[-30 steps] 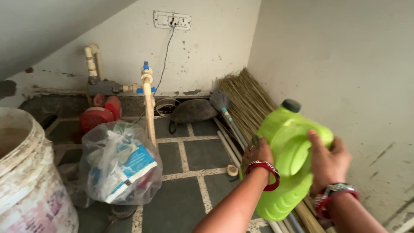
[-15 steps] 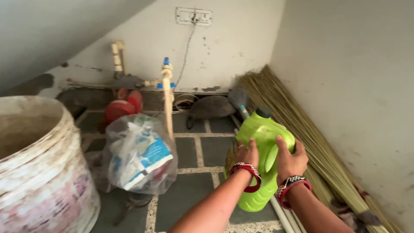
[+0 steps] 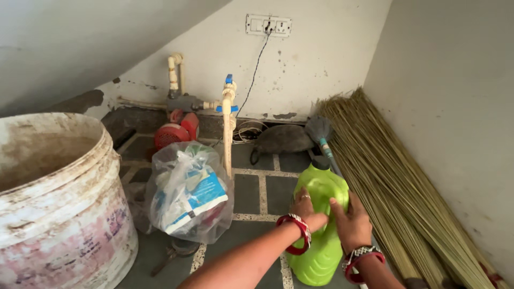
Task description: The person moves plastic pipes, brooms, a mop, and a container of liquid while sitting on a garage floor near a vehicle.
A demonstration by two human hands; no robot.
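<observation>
A bright green plastic jug with a dark cap stands upright, low over or on the tiled floor; I cannot tell whether it touches. My left hand grips its left side, a red and beaded bangle on the wrist. My right hand presses on its right front, fingers spread over the handle area. A straw broom lies just right of the jug along the wall.
A large stained white bucket fills the left. A clear plastic bag of packets sits beside an upright pipe with a blue valve. A red pump, a dark sack and a brush lie at the back wall.
Both hands have lowered the green jug from mid-air down toward the floor, turning it upright. The view has shifted right and downward.
</observation>
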